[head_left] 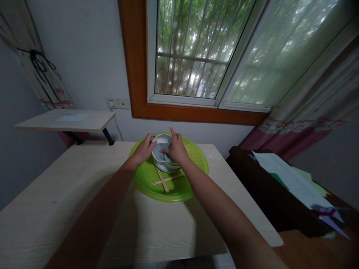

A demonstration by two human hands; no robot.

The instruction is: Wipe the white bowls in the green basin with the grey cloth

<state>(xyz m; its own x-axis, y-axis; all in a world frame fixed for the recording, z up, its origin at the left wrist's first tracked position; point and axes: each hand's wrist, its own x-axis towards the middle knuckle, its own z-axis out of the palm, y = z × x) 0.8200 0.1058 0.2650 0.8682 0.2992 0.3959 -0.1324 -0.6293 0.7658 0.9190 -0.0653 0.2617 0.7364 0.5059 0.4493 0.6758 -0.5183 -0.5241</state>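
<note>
A white bowl [162,163] sits in a round lime-green tray [196,164] on a pale wooden table [70,194]. My left hand [144,149] grips the bowl's left rim with curled fingers. My right hand [176,148] is inside the bowl, pressing a grey-blue cloth [164,150] against it, index finger raised. Two wooden chopsticks [164,180] lie crossed on the tray just in front of the bowl.
A small raised side table [67,120] stands at the back left by a wall socket [117,103]. A dark cabinet with papers [291,179] is at the right. A window [196,52] and a curtain [314,116] lie behind the table.
</note>
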